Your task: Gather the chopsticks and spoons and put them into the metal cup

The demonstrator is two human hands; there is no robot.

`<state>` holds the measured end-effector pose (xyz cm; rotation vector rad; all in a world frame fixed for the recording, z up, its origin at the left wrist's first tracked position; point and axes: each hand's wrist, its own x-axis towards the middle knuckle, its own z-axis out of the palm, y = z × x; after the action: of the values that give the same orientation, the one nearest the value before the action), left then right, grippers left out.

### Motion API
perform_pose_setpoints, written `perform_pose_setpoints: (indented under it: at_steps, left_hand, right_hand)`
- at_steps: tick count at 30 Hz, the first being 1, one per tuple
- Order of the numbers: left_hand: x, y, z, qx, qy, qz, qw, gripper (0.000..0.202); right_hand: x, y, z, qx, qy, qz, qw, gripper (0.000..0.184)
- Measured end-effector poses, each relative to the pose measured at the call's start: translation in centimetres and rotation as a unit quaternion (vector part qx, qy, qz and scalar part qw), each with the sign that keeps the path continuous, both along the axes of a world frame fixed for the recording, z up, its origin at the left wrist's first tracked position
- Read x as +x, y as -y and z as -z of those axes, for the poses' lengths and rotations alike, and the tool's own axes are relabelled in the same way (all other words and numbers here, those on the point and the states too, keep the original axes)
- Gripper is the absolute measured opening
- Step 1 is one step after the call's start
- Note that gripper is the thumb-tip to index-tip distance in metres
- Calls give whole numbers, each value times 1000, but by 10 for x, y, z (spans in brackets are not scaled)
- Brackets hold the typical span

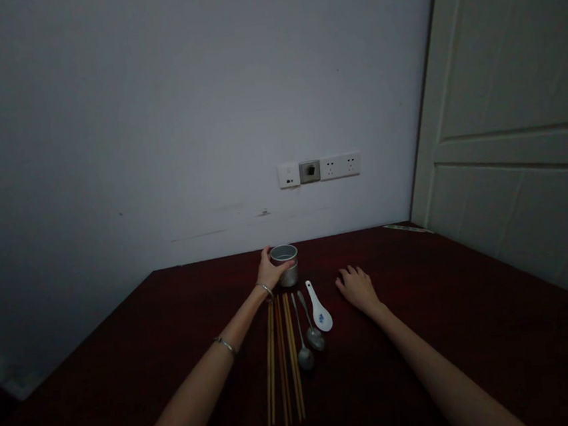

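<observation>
My left hand (269, 270) is wrapped around the side of a small metal cup (286, 263) that stands upright on the dark red table (423, 307), near the wall. My right hand (356, 288) rests flat on the table to the right, fingers stretched out and holding nothing. Between my arms lie several wooden chopsticks (281, 360) side by side, two metal spoons (306, 335) and a white ceramic spoon (319, 309) with a blue mark. The ceramic spoon is the thing nearest my right hand.
A white wall rises behind the table, with a row of sockets and a switch (319, 169). A pale panelled door (518, 143) closes the right side. The table's left edge (99, 331) runs diagonally toward me.
</observation>
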<state>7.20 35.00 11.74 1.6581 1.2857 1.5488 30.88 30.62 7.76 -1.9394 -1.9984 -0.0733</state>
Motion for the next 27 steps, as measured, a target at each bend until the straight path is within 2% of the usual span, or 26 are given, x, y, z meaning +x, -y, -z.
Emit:
perform_pose_setpoints:
  at_steps: [7,15,23,27]
  left_hand:
    - [1,6,4,5,21,13,1000,89]
    - [-1,11,3,-16,4,-4,1000,89]
    - [-8,5,9,-48,18,19,999,106]
    - [-26,9,5,-66,20,-17,997,91]
  right_hand:
    - [0,-1,0,-4,3,2,1000,42]
    - [1,-2,3,0,5,1,1000,43]
    - [2,-4,5,0,14,-2,1000,44]
    - [2,-4,5,7,23,1,1000,43]
